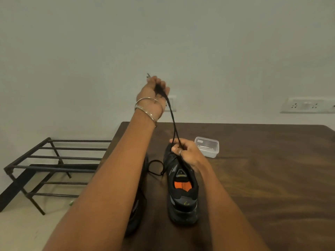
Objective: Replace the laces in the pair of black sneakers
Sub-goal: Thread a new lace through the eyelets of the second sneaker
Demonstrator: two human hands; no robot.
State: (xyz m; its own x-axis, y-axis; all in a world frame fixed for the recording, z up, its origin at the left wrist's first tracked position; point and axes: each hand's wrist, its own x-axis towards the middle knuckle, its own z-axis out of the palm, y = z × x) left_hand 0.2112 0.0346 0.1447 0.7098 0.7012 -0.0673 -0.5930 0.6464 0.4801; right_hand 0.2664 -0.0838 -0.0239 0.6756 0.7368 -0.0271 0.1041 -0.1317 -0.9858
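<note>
The left hand, raised above the tabletop, is closed around a black lace. Two strands run down to the right hand, which pinches them just over the front of one sneaker. A second sneaker lies mostly behind the left forearm. Both are black; the nearer shows an orange insole. One lidded box sits just beyond.

A dark wooden tabletop is seen carrying two black sneakers, one in plain view, the other mostly hidden, with a lidded clear plastic container near.
</note>
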